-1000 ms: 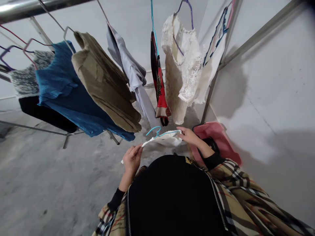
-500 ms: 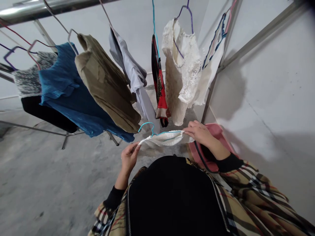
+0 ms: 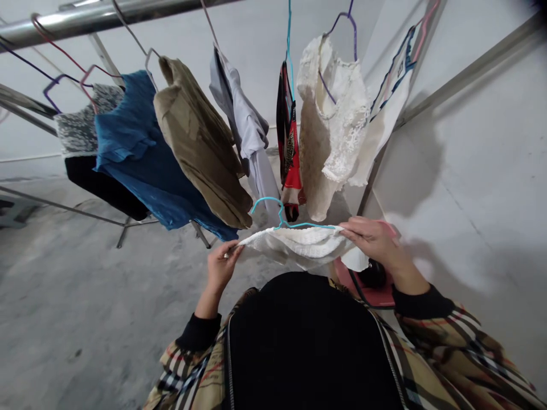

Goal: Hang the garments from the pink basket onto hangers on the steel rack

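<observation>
A white garment (image 3: 299, 247) is stretched between my two hands in front of my body, with a light-blue clothes hanger (image 3: 281, 212) inside its neckline. The hanger's hook stands up above the cloth and hangs on nothing. My left hand (image 3: 221, 265) pinches the garment's left shoulder edge. At the other end, my right hand (image 3: 371, 239) grips the right shoulder edge, close to the hanger's arm. The lower part of the garment droops below, partly out of sight.
A metal rail (image 3: 77, 24) runs across the top left. From hangers hang a blue top (image 3: 128, 148), a brown garment (image 3: 192, 136), a grey shirt (image 3: 243, 114), a red patterned garment (image 3: 293, 171) and a white lace top (image 3: 333, 125). A pink basin (image 3: 380, 297) sits at lower right.
My hands have moved farther apart, and the white garment is pulled wider. My right hand has shifted right. The hanging clothes appear farther right in the view.
</observation>
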### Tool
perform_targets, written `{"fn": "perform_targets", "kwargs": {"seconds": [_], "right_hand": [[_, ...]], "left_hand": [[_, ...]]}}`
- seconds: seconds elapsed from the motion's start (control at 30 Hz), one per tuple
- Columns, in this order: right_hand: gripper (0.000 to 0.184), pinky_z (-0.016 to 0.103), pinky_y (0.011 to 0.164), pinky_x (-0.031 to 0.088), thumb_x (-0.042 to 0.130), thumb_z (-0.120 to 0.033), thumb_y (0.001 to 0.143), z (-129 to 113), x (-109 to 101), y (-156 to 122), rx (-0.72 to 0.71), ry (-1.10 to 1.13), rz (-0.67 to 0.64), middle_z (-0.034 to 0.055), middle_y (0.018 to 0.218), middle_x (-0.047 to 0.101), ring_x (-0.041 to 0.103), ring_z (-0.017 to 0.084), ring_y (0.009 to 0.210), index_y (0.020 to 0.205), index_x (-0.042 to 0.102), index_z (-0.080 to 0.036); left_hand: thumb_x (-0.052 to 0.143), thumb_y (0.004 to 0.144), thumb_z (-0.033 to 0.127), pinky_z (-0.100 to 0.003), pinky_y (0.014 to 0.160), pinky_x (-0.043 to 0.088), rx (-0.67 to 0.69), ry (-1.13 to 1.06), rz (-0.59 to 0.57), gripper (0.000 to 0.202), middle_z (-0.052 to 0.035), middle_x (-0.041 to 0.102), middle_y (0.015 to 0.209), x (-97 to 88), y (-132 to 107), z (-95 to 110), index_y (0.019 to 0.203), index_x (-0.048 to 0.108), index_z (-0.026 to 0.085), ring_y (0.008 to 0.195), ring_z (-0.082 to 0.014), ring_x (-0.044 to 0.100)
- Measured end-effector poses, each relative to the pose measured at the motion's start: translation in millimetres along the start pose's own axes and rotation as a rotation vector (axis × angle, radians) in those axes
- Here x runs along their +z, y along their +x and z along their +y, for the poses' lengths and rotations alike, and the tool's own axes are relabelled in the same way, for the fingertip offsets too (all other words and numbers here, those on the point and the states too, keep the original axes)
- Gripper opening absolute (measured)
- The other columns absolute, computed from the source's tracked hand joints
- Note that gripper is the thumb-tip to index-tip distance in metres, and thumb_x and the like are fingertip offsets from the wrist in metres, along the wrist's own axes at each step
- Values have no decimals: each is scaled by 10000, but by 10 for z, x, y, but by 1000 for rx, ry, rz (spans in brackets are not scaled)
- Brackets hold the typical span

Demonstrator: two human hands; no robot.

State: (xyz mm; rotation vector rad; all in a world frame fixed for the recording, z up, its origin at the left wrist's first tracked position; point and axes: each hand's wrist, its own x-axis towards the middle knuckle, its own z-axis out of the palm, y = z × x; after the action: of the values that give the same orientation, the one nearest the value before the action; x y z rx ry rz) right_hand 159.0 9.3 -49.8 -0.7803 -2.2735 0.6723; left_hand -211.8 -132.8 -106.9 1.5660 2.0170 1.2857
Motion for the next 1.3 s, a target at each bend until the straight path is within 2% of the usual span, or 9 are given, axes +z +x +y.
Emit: {"fn": "perform_targets", "kwargs": {"seconds": [0.17,0.33,0.43,0.6,0.7,0.83,0.97,1.13,1.3], "right_hand": [[255,267,585,410,519,-369,934,61,-137,-71,73,4,0,11,632,564,515,141,619,899,712,-206],[319,285,635,435,494,-459,923,158,-223,-208,261,-36,2,10,660,565,540,157,654,936,719,-232],[330,296,636,437,495,-469,917,133,-244,-237,290,-20,28,14,669,569,540,161,658,941,720,-228],[321,298,606,425,512,-453,911,51,-214,-182,226,39,21,13,628,544,513,158,622,882,724,-214],[329,298,617,430,515,-466,906,49,-215,-166,220,43,7,14,627,559,523,159,625,854,729,-222],[328,284,651,465,513,-467,908,45,-260,-201,284,79,-76,30,720,640,583,163,691,869,742,-235],[359,275,623,494,518,-502,892,18,-301,-317,372,132,-152,45,751,683,619,178,716,878,747,-226],[357,288,645,528,543,-515,871,42,-490,-616,514,135,-38,54,815,723,650,193,735,886,745,-221],[352,341,707,551,584,-560,805,84,-965,-963,716,19,37,50,855,754,694,256,796,812,754,-252]], "left_hand": [[667,790,411,-279,752,536,-68,-12,24,220,-37,755,821,-66,22,-105,813,743,205,777,-178,693],[641,794,432,-301,797,524,-293,-74,324,303,-60,736,837,-77,56,-272,884,713,152,815,-181,675],[608,824,411,-321,846,511,-277,-61,403,325,-90,717,960,-31,74,-299,1001,676,147,906,-186,665],[639,837,358,-412,1016,414,152,166,181,395,-127,624,1247,134,136,-30,1195,607,193,1189,-242,548],[588,876,364,-397,940,441,268,187,57,297,-98,688,1055,225,183,151,1117,656,205,1025,-231,602],[515,917,359,-301,715,451,269,123,-37,243,-43,658,772,246,217,291,951,704,209,745,-179,574],[524,908,388,-298,696,437,256,99,-68,250,-31,651,741,251,246,370,904,712,224,713,-175,559],[583,866,396,-355,839,488,188,66,-67,261,-68,696,958,416,239,380,1035,684,224,928,-217,614],[582,850,420,-432,909,506,132,93,-146,362,-103,703,1062,540,101,224,1147,650,225,1021,-258,642]]}}
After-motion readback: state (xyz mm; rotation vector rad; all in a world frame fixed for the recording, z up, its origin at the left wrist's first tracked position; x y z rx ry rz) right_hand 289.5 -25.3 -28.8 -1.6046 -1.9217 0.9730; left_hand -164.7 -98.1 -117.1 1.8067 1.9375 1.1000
